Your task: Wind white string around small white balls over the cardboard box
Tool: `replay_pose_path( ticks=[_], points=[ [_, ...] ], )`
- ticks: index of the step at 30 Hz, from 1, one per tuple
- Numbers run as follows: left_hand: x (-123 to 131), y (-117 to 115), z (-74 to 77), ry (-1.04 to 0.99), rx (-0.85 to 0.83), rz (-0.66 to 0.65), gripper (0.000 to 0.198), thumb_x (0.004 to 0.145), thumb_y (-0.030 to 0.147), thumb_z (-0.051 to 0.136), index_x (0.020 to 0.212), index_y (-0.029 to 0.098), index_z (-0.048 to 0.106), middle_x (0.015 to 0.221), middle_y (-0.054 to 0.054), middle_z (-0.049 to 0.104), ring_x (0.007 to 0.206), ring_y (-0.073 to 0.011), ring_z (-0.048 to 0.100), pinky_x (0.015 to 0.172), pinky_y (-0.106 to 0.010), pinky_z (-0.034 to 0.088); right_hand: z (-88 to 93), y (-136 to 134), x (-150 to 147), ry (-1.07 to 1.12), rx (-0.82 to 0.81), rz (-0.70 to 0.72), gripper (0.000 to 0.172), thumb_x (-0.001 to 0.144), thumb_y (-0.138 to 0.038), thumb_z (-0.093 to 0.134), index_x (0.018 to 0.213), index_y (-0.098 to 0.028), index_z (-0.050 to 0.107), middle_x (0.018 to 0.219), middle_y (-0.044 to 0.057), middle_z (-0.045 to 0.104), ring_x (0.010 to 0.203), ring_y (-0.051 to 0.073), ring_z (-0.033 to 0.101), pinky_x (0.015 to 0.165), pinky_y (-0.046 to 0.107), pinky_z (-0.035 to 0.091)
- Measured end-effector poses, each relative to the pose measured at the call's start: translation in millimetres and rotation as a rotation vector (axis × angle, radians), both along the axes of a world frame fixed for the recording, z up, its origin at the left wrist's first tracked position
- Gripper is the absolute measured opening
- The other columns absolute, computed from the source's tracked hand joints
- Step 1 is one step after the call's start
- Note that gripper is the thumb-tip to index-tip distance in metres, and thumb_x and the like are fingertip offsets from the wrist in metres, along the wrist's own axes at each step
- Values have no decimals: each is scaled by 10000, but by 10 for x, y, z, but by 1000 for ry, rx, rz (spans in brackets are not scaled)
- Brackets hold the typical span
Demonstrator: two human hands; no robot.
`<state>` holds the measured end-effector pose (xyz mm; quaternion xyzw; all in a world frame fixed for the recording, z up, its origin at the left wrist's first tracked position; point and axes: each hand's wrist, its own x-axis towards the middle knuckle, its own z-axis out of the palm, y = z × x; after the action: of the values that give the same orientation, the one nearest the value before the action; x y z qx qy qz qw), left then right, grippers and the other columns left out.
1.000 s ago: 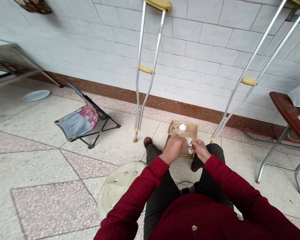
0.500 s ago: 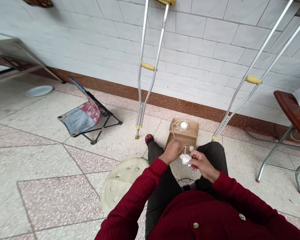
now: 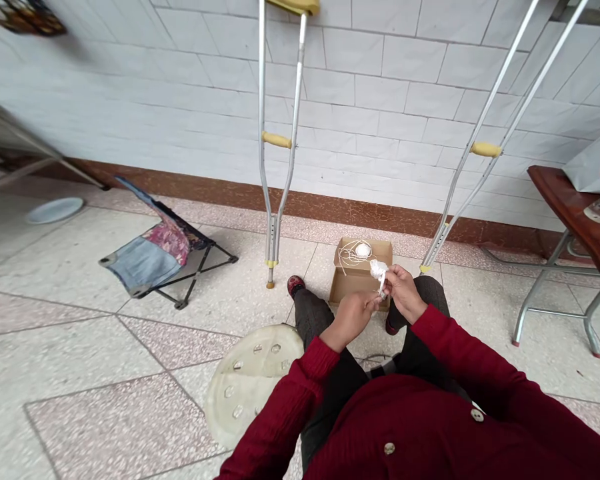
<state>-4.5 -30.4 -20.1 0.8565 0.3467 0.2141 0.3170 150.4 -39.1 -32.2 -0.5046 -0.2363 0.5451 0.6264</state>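
My right hand (image 3: 401,288) pinches a small crumpled white bundle (image 3: 379,269), which sticks up beyond the fingertips. A white strip (image 3: 382,283) hangs from the bundle down between the fingers. My left hand (image 3: 354,319) is closed just below and to the left, its fingertips pinching thin white string (image 3: 379,293) close to the right fingers. Both hands are over an open cardboard box (image 3: 336,288) on the floor. Inside its far part lie a white ball (image 3: 363,251) and loose loops of white cord (image 3: 347,256).
Two crutches (image 3: 271,233) (image 3: 447,220) lean on the tiled wall. A folding chair (image 3: 147,260) stands at left, a round pale stool (image 3: 245,383) beside my left leg. At right, a brown-topped table (image 3: 565,200) carries a bag (image 3: 593,167).
The white bundle has moved up and away from my body in my right hand. My left hand has come down from above it to just below. The camera view has shifted slightly right.
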Motion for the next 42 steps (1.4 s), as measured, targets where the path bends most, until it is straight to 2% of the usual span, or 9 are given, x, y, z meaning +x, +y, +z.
replay_pose_path(
  ticks=[9,13,15,19,23,26,30,36,42],
  points=[
    [-176,47,-178,-199,-277,71,386,931,359,450,732,135,692,667,6,649,632,-128,555,653,-219,407,75,-268,4,136,-80,168,210,596,-185,728,725,-179,562,645,-35,621,458,52,483,418,178,298],
    [-102,36,-72,-377,-478,-15,311,869,355,570,1074,151,684,906,-39,714,863,-187,634,809,-274,462,92,-262,37,196,-87,194,212,588,-182,735,708,-176,560,615,-40,603,451,48,460,416,178,294],
    [-59,24,2,-469,-635,-53,546,808,341,663,1312,177,532,997,-65,709,914,-196,647,857,-307,468,118,-263,45,158,-76,172,201,592,-182,727,705,-179,560,589,-49,579,442,50,450,409,179,290],
    [-30,29,82,-537,-851,-87,777,785,361,701,1443,158,341,842,-64,715,689,-163,661,757,-314,494,170,-273,68,106,-82,175,192,603,-193,709,720,-182,557,594,-43,571,452,56,455,400,177,281],
    [-87,61,43,-499,-840,-54,670,801,411,675,1353,96,464,642,-22,674,485,-134,588,587,-273,463,198,-272,117,176,-98,187,202,605,-222,701,713,-176,537,611,-41,568,432,36,408,381,170,232],
    [-132,62,33,-483,-842,-40,597,802,421,673,1282,101,518,679,-35,693,548,-155,625,647,-304,489,201,-271,157,90,-89,146,189,603,-210,684,694,-184,521,587,-46,567,427,44,419,378,173,242],
    [-71,33,53,-545,-876,-38,618,837,449,628,1329,115,460,801,-72,717,693,-184,676,777,-354,494,179,-276,171,-71,-79,125,175,603,-208,676,693,-190,528,494,-69,531,368,49,407,359,176,249],
    [110,46,11,-523,-884,-42,839,735,371,754,1411,144,313,725,-20,694,575,-150,644,668,-294,489,196,-273,138,-128,-97,190,159,596,-217,664,682,-189,533,452,-62,543,336,54,413,335,167,237],
    [53,92,64,-477,-918,-156,706,748,409,734,1327,148,424,690,-12,681,517,-142,626,616,-276,468,246,-287,163,14,-169,291,174,585,-207,695,695,-171,564,477,-46,563,352,42,406,345,158,211]
  ],
)
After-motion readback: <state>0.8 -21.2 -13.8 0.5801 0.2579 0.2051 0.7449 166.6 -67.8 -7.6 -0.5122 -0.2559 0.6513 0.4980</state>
